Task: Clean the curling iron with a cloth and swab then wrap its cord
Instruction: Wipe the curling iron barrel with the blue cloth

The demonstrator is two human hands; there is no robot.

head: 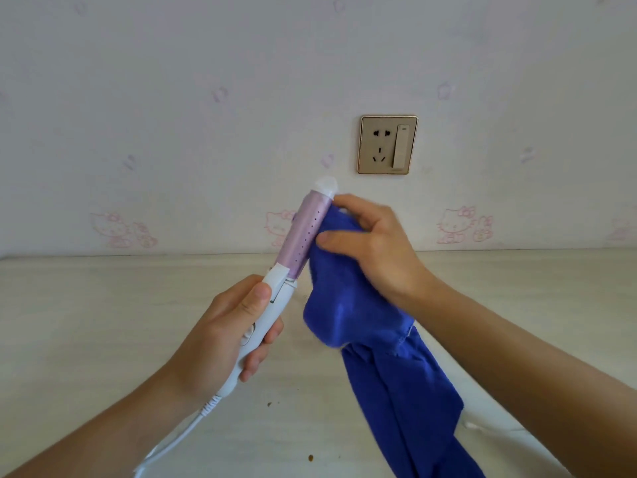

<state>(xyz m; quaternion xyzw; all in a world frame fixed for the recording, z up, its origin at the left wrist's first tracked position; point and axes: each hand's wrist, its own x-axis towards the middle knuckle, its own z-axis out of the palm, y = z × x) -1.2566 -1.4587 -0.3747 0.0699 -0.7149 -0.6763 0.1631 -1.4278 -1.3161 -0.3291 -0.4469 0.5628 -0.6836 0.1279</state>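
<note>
Head view: your left hand curls round the curling iron at its white handle; the barrel runs up and slightly right from this grip. Your right hand pinches the blue cloth against the barrel's right side near the tip, so wipe along that axis.

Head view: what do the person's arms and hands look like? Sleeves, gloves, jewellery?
Two bare hands, left hand and right hand, no gloves. No ring, watch or bracelet shows. The left forearm and right forearm are bare up to the frame edge, so no sleeve is in view. The left thumbnail looks short and unpainted.
</note>
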